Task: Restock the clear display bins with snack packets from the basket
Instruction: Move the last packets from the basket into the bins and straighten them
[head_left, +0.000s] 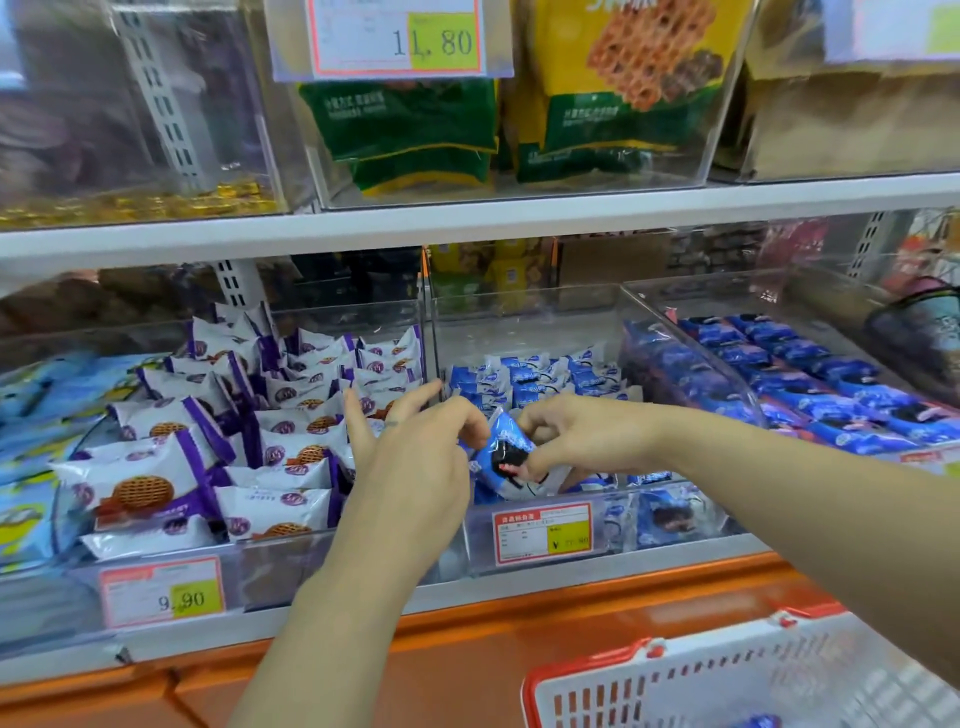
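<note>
— So where is the packet at the moment?
— The blue-and-white foil snack packet (506, 457) is over the front of the middle clear plastic display bin (519, 322), pinched from both sides. The left hand (410, 457) grips its nine o'clock edge, forefinger pointing free, and the right hand (582, 441) grips the three o'clock edge.
— Which way does it lie?
— Tilted, with its long axis running from about eleven o'clock down to five. The rows of matching blue-and-white packets (530, 379) stand just beyond it at twelve o'clock, so I judge the drop to be short: ahead and down into the bin's front.
— Which hand is nearer?
— Neither; both are on it. The white plastic basket with the red rim (649, 696) sits well apart at five o'clock, nearer the right arm for the next pick.
</note>
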